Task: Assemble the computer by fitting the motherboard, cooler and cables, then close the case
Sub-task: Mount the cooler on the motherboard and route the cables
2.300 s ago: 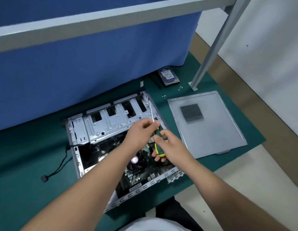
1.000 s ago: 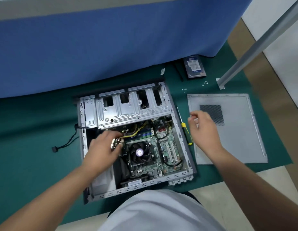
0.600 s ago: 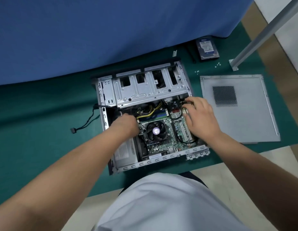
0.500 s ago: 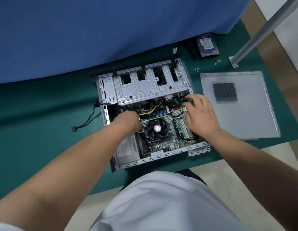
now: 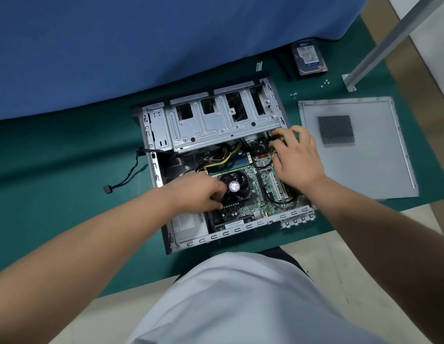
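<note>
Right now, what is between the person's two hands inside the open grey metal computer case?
In the head view, the black round cooler fan and green motherboard lie between the left hand and the right hand.

Open grey steel case (image 5: 216,125) lying flat, drive cage at its far end. Green motherboard (image 5: 259,194) seated inside, beneath both grips. Black cooler (image 5: 237,186) with round fan, purple hub label, just right of the left grip. Yellow-black cables (image 5: 232,155) between the grips. Detached side panel (image 5: 364,165), vent grille uppermost, flat right of the right grip.
</note>
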Action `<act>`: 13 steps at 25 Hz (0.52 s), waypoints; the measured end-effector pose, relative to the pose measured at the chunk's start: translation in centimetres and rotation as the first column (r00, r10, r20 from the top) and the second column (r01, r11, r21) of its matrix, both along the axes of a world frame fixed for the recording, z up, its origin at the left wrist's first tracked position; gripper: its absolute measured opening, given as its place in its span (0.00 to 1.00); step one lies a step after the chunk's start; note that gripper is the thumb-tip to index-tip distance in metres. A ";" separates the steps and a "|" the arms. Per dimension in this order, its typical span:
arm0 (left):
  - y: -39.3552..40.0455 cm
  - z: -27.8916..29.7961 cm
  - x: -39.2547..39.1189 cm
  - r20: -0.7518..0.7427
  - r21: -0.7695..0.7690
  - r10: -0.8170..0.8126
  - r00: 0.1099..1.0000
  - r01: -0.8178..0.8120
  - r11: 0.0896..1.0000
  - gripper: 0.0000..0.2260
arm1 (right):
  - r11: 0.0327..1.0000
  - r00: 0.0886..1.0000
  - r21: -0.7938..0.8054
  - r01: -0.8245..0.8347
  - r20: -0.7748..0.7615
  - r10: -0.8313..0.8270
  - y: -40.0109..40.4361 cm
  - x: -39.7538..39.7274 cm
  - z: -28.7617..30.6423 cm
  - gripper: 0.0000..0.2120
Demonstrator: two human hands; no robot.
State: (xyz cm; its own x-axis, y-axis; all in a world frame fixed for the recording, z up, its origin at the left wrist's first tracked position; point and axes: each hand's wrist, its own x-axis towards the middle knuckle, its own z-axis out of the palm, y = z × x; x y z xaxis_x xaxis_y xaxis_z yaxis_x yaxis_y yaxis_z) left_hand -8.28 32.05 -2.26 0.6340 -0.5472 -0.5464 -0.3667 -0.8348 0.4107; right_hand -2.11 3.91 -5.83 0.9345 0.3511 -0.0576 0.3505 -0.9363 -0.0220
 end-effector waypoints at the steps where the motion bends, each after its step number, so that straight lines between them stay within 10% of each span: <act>1: 0.1 0.2 -0.4 -0.006 -0.004 -0.012 1.000 0.012 1.000 0.08 | 1.000 1.000 -0.001 0.003 0.001 -0.003 0.0 0.0 0.0 0.13; 13: 0.7 0.6 -5.3 -0.026 -0.083 0.226 0.974 -0.227 0.970 0.04 | 0.999 0.999 0.031 0.030 0.018 -0.030 0.0 -0.2 0.0 0.15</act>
State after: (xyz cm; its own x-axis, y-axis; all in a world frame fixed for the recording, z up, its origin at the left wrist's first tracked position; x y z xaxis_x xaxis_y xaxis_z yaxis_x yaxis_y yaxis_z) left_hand -13.56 32.75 -1.65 0.7381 -0.4353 -0.5155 -0.1647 -0.8571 0.4881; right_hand -2.31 3.93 -5.87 0.9455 0.3242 -0.0298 0.3228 -0.9454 -0.0446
